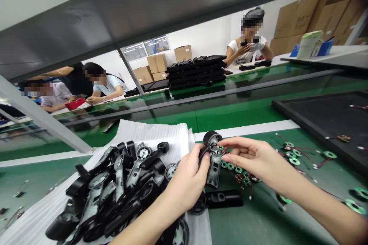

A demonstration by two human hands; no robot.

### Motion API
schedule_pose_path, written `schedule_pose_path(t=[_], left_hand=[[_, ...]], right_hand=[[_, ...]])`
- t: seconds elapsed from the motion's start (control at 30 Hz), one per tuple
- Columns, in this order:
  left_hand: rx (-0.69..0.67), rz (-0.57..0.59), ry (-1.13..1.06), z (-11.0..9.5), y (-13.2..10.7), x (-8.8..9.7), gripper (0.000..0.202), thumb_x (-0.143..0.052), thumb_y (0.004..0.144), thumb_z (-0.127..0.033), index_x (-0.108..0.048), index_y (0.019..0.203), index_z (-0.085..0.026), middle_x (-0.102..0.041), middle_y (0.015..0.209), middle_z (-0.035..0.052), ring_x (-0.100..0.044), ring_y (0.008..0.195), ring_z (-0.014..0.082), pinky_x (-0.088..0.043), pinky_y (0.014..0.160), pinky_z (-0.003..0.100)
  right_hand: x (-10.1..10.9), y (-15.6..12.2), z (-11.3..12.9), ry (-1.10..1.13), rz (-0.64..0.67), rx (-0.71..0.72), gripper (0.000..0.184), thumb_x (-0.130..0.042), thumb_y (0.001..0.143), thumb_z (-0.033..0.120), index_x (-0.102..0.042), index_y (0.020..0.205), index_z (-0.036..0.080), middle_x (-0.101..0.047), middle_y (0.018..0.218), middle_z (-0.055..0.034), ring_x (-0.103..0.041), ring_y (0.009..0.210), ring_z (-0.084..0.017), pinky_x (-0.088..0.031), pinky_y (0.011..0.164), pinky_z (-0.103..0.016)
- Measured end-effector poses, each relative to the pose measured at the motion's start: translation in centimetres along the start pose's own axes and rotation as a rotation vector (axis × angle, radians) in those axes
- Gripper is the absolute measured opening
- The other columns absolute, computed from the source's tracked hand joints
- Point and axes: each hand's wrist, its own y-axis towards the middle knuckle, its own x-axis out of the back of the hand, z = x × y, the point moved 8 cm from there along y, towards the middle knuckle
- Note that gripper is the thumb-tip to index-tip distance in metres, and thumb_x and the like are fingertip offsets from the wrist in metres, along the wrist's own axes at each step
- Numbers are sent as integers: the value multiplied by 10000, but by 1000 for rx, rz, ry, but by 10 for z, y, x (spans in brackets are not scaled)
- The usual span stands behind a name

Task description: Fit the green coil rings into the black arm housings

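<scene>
My left hand [188,174] is wrapped round a black plastic handle housing [214,172], its pale grey inner side facing me and its round end uppermost. At that round end, the thumb and fingers of my right hand [255,157] pinch a small green round circuit board [220,148], partly hidden by the fingertips. Another black housing [225,199] lies on the bench just below. To the left, a heap of similar housings [123,183] rests on a white foam sheet [155,128]. Several ring-shaped green boards with thin wires [294,160] are scattered right of my hands.
A black tray [324,122] with a few wired parts sits at the right. Beyond runs a green conveyor belt [212,116], with stacked black trays [197,74] across it. A slanted metal post [48,122] and overhead shelf [115,11] frame the bench. Co-workers [107,80] sit opposite.
</scene>
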Motion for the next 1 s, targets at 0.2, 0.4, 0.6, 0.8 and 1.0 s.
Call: schedule_pose_path(t=[0.2, 0.4, 0.6, 0.8, 1.0], left_hand=[[-17, -30, 60, 0, 0, 1, 248, -331, 962, -337, -499, 1109, -229, -621, 1058, 34, -557, 940, 195, -395, 798, 286], [-22, -11, 93, 0, 0, 0, 250, -315, 967, -331, -508, 1081, -220, -623, 1037, 36, -566, 920, 189, -394, 796, 285], [-19, 23, 131, 1, -2, -4, 287, -297, 971, -337, -508, 1128, -219, -626, 1013, 40, -571, 889, 183, -395, 775, 281], [-25, 26, 140, 0, -2, -5, 323, -272, 975, -356, -505, 1155, -222, -632, 979, 41, -573, 860, 183, -399, 760, 285], [-44, 32, 180, -3, -3, -6, 325, -261, 974, -364, -490, 1159, -225, -631, 1048, 66, -581, 920, 212, -414, 789, 304]], right_hand=[[6, -2, 8, -147, -92, 99, 274, -553, 858, 434, -673, 981, 220, -672, 740, -28, -584, 604, -163, -491, 528, -271], [4, -1, 6, -146, -59, 73, 291, -522, 873, 444, -676, 944, 207, -690, 758, -36, -617, 611, -172, -493, 496, -255], [2, 0, 4, -225, -60, 62, 267, -528, 869, 443, -674, 902, 221, -701, 803, -28, -622, 630, -171, -492, 542, -263], [8, -5, 6, -338, -221, 119, 235, -510, 889, 445, -574, 878, 219, -638, 729, -15, -574, 530, -147, -463, 476, -267], [8, 0, 0, -211, -184, 155, 319, -520, 896, 416, -476, 1143, 219, -632, 1078, -98, -657, 896, -210, -568, 711, -329]])
